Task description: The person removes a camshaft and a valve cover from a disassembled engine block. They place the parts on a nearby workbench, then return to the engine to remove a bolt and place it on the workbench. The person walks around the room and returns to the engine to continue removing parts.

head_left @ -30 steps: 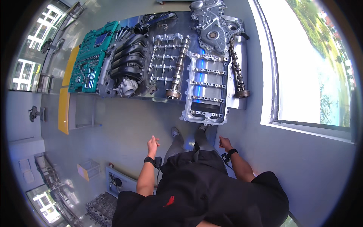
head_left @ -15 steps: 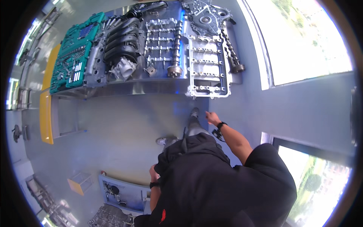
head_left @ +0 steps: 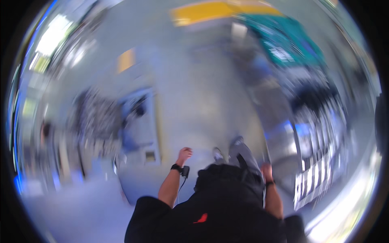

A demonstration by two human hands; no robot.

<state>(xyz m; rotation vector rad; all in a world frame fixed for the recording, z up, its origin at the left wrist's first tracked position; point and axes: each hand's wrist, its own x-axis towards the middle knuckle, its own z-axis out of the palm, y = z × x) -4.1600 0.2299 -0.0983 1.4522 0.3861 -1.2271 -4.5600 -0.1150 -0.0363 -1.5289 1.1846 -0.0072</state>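
My left hand (head_left: pixel 185 154) hangs in front of me over the floor, its fingers loosely curled with nothing seen in them. A black strap and a small black device with a cable are on that wrist. My right hand (head_left: pixel 267 171) hangs low beside my leg, close to the edge of the metal workbench (head_left: pixel 273 109). Motion smears its fingers, so whether they are curled or spread is unclear. Neither hand touches anything I can make out. On the bench to the right lie a pale ladder-like metal engine frame (head_left: pixel 314 180) and dark, blurred engine parts (head_left: pixel 314 95).
A teal tool case (head_left: pixel 287 40) lies at the bench's far end, near a yellow panel (head_left: pixel 202 14). To the left are a blue-grey stand (head_left: pixel 139 139) and a blurred grey mass of metal parts (head_left: pixel 97 115). Floor (head_left: pixel 194 97) runs between stand and bench.
My view has swung left with my body, so the bench has shifted from ahead to my right and the stand now shows at front left. The picture has become strongly blurred.
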